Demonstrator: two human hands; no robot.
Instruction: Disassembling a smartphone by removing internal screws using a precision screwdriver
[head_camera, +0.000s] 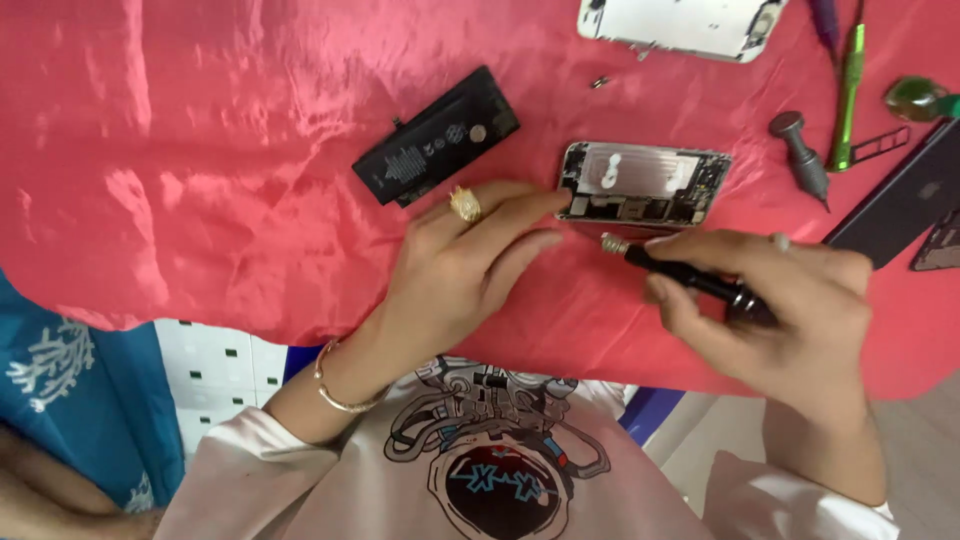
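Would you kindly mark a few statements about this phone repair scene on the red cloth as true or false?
1. The right hand holds a black screwdriver. True.
2. The black battery sits inside the opened phone body. False: it lies apart on the red cloth, to the left of the body.
3. The left hand touches the phone body's edge with a fingertip. True.
4. The left hand wears no jewellery. False: it wears a gold ring and a bracelet.
5. A green-handled tool lies at the upper right. True.

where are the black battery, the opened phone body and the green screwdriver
black battery (437, 138), head view, middle of its flat top face
opened phone body (643, 183), head view, centre of the exposed inner frame
green screwdriver (849, 90), head view, midway along its handle
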